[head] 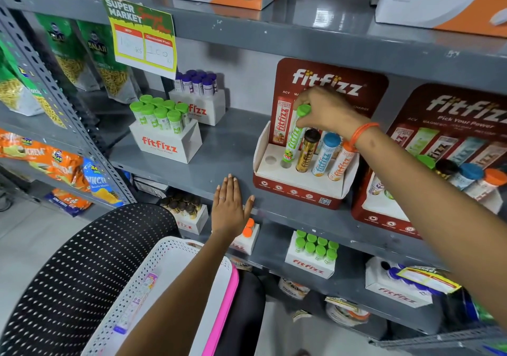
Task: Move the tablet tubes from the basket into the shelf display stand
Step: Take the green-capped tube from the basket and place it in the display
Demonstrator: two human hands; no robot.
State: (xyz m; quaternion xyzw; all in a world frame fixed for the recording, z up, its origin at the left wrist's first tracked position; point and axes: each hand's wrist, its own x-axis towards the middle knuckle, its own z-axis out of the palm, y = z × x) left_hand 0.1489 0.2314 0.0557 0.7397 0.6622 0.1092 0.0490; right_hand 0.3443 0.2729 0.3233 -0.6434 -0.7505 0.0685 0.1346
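A red and white display stand [277, 180] sits on the grey shelf [233, 147]. My right hand [327, 110] grips the cap of a green-capped tube [295, 136], whose lower end is at the second hole from the left. The leftmost hole [270, 159] is empty. A gold tube [307, 151], a blue-capped tube [325, 155] and an orange tube [340, 164] stand in the holes to the right. My left hand [229, 207] rests flat on the shelf edge, fingers apart. A white perforated basket [175, 259] below holds a purple-capped tube [135, 303].
White boxes of green-capped [164, 130] and purple-capped tubes [199, 97] stand at the left of the shelf. A second filled red stand [439, 169] is at the right. A black perforated chair [82, 267] carries the basket. Snack bags hang at the far left.
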